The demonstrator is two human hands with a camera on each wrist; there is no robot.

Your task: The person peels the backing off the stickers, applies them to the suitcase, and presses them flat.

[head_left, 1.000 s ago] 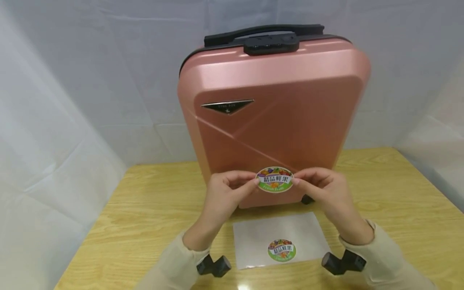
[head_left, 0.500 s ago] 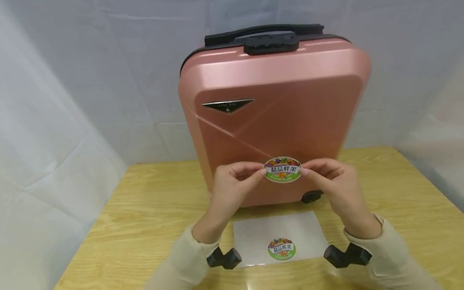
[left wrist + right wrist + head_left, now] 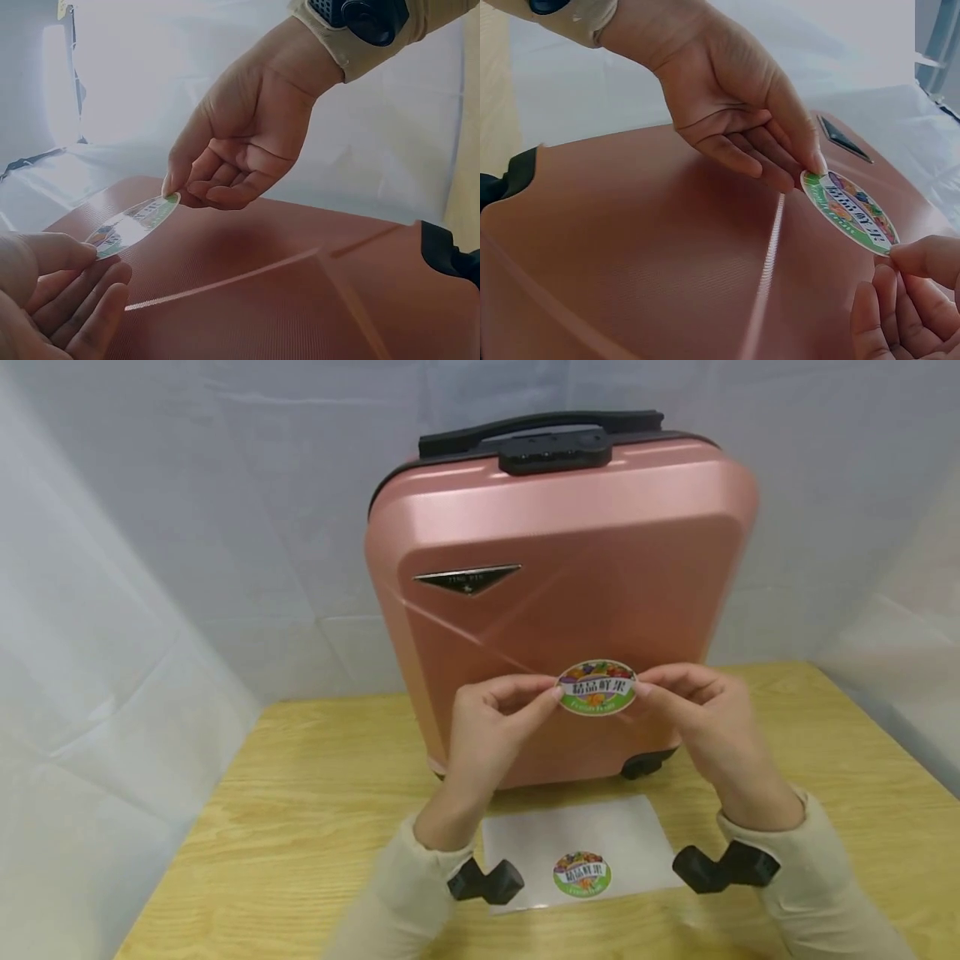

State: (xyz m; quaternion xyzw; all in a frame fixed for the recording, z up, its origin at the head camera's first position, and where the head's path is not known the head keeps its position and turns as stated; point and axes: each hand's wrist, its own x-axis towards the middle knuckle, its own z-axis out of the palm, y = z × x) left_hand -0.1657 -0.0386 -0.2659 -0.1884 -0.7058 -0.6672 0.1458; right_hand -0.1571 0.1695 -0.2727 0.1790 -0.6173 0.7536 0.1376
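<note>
An oval fruit sticker (image 3: 597,688) with green and white print is stretched level between both hands, in front of the lower part of a pink suitcase (image 3: 480,677). My left hand (image 3: 487,735) pinches its left end between thumb and forefinger. At the other end, my right hand (image 3: 712,731) pinches the edge the same way. Both wrist views show the sticker (image 3: 135,225) close over the ribbed suitcase shell (image 3: 675,247), with the remaining fingers loosely curled beneath.
On the wooden table (image 3: 300,827) a white backing sheet (image 3: 525,843) lies before the suitcase, bearing a second fruit sticker (image 3: 582,874). The suitcase stands upright, with a black handle (image 3: 543,422) on top and a dark triangular badge (image 3: 468,578). White cloth (image 3: 225,543) hangs behind.
Both hands have moved up and to the right together, carrying the sticker higher in front of the suitcase. The backing sheet stays where it was.
</note>
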